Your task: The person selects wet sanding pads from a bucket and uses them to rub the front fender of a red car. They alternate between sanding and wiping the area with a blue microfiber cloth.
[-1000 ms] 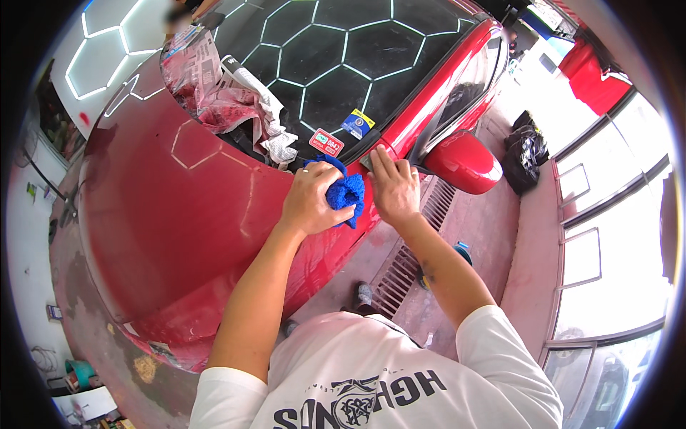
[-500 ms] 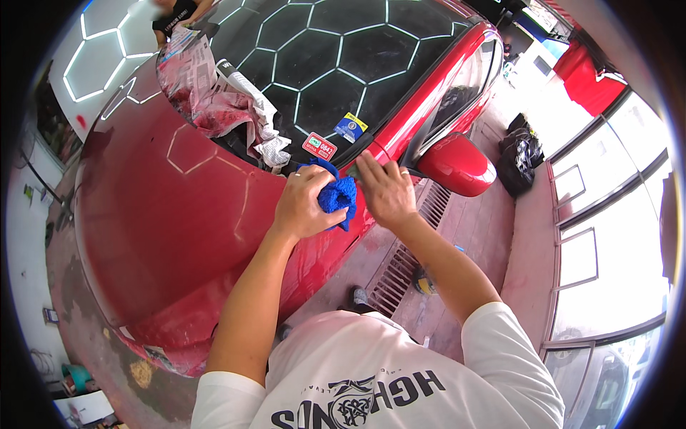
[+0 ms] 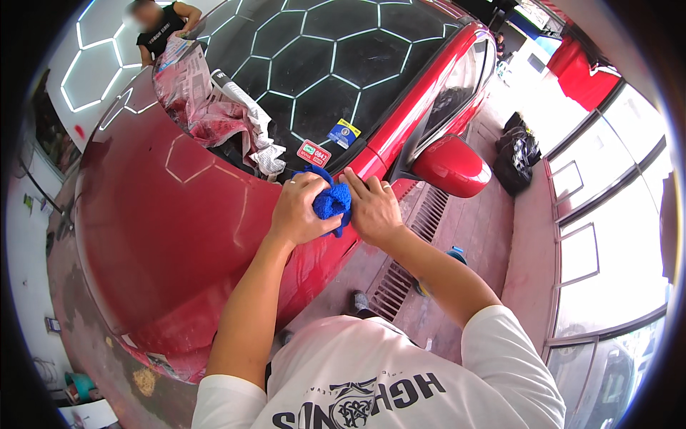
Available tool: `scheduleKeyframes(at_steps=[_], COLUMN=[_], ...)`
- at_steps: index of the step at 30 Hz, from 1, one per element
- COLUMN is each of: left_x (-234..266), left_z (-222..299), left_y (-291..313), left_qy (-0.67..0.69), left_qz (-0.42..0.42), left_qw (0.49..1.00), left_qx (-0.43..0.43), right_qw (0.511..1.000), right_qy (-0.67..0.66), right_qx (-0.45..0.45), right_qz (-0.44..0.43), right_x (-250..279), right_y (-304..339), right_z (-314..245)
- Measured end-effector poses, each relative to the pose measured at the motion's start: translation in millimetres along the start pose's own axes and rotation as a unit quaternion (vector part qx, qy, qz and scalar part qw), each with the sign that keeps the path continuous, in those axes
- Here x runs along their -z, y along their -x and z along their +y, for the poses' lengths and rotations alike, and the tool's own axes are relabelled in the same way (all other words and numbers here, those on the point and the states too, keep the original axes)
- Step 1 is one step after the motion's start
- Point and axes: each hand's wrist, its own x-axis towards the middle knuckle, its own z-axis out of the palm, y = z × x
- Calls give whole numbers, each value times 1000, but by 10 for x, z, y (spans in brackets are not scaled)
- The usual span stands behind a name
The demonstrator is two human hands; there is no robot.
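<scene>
My left hand [image 3: 299,209] is closed around a bunched blue cloth [image 3: 333,202], which it holds over the red fender at the corner of the windshield. Beside it, my right hand [image 3: 371,207] rests with outstretched fingers on the red car [image 3: 171,236], at the foot of the windshield pillar. Its thumb and palm are hidden, and I cannot see whether anything lies under the fingers. Just ahead of both hands, a red sticker [image 3: 314,153] and a blue-and-yellow sticker [image 3: 344,133] show on the windshield [image 3: 314,79].
Crumpled newspaper [image 3: 214,114] covers the base of the windshield. To the right juts the red side mirror [image 3: 451,166], above a floor grate [image 3: 400,279]. Another person [image 3: 163,28] stands across the car. Black bags [image 3: 517,151] sit by the right wall.
My right hand has drawn back slightly toward me and the blue cloth. My left hand still grips the cloth. The person across the car shows more fully.
</scene>
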Motion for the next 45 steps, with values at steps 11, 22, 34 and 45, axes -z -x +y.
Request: scheduleKeyframes(at_steps=[11,22,34,45], left_x=[33,-3,298,30], left_z=[9,-23,-76,-3], left_y=[7,68,271,320], left_qy=[-11,77,272,45], left_qz=[-5,59,252,371], left_qw=[1000,995,901,898], left_qx=[-19,19,224,232], right_qw=[998,999,954,895], right_qy=[-16,7,-57,-146], right_qx=[-49,-19,289,413], right_qz=[46,32,54,88], right_x=[22,46,-39,-240], right_y=[-108,-110,-324,-575], right_z=[227,644,1417,882])
